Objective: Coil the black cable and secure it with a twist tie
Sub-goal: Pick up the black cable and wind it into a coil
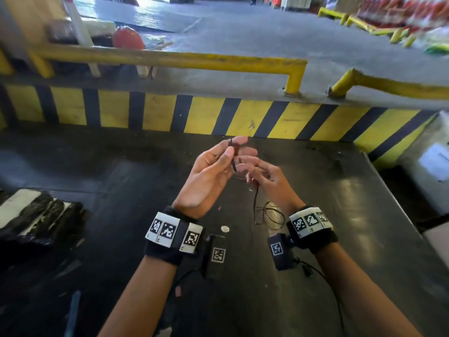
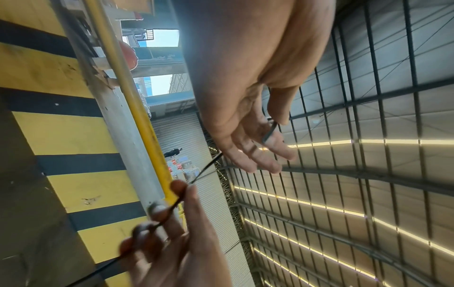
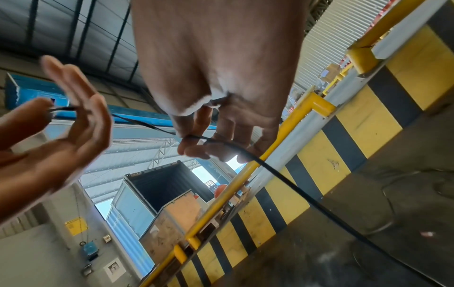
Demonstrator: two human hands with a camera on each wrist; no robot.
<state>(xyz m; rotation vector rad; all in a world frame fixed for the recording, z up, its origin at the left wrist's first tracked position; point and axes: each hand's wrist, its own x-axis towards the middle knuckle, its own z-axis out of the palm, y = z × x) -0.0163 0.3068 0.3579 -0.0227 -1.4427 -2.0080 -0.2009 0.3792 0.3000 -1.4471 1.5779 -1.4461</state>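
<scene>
A thin black cable (image 1: 255, 200) runs between both hands above the dark table (image 1: 121, 190). My left hand (image 1: 229, 154) is raised palm-in, its thumb pinching the cable's end against nearly straight fingers; the left wrist view shows the cable (image 2: 269, 132) looped under the thumb. My right hand (image 1: 257, 177), just to the right and lower, has its fingers curled round the cable (image 3: 196, 138). From there the cable hangs down to loose loops (image 1: 271, 215) on the table. I cannot make out a twist tie.
A yellow-and-black striped barrier (image 1: 218, 115) with a yellow rail (image 1: 170, 60) closes the table's far edge. A black-and-white bundle (image 1: 36, 215) lies at the left. A white box (image 1: 435, 164) stands at the right. A small pale disc (image 1: 225, 228) lies between my wrists.
</scene>
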